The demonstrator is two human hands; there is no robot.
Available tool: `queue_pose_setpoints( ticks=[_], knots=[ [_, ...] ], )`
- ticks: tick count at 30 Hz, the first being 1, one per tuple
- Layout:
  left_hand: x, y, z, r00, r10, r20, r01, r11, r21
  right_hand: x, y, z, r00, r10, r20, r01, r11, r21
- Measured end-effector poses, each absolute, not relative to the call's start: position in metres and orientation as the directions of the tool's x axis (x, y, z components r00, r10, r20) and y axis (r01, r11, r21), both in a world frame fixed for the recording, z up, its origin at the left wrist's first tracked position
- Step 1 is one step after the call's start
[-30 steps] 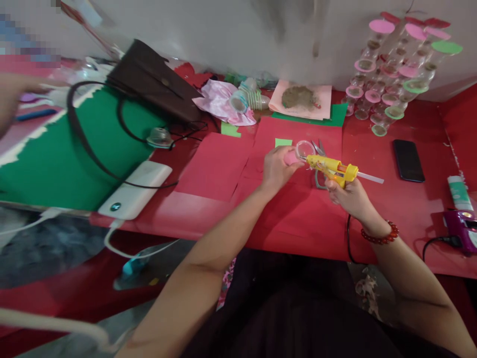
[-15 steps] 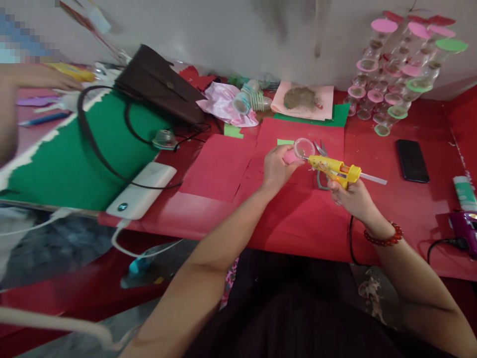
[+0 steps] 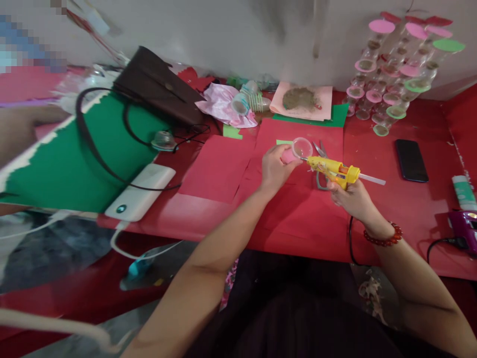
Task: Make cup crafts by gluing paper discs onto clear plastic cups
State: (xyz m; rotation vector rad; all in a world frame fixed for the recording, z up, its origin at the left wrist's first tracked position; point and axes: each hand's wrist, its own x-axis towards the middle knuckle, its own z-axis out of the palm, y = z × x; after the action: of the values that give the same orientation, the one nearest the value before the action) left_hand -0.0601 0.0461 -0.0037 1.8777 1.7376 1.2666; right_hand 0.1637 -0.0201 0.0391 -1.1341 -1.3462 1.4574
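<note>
My left hand [image 3: 276, 169] grips a small clear plastic cup [image 3: 302, 148] that has a pink piece on it, with the round rim facing up. In my right hand [image 3: 348, 199] is a yellow glue gun [image 3: 331, 168], a clear glue stick poking out of its back. The nozzle points left and is at the cup's lower edge; whether it touches cannot be made out. Partly behind the glue gun lie scissors [image 3: 321, 180] on red paper [image 3: 298, 209]. A light green paper piece [image 3: 283, 142] shows just behind my left hand.
A dark purse [image 3: 160, 89], a white power bank [image 3: 139, 194] and a green board [image 3: 85, 149] are at the left. Stacked cups [image 3: 257, 102] stand near the wall. Right are a hanging cup decoration [image 3: 395, 94] and a phone [image 3: 411, 160]. Another person's arm [image 3: 22, 124] reaches in far left.
The other person's arm at the far left has moved down and nearer, and the yellow item by that hand is out of sight. My hands hold nearly the same pose.
</note>
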Motion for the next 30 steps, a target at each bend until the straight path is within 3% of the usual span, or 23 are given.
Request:
queue_pose_setpoints(
  ticks=[30],
  knots=[
    [-0.0613, 0.0479, -0.006, -0.245, 0.892, 0.38, 0.549, -0.195, 0.813, 0.1691, -0.0167, 0.0483, -0.223, 0.972, -0.076, 0.065, -0.063, -0.996]
  ],
)
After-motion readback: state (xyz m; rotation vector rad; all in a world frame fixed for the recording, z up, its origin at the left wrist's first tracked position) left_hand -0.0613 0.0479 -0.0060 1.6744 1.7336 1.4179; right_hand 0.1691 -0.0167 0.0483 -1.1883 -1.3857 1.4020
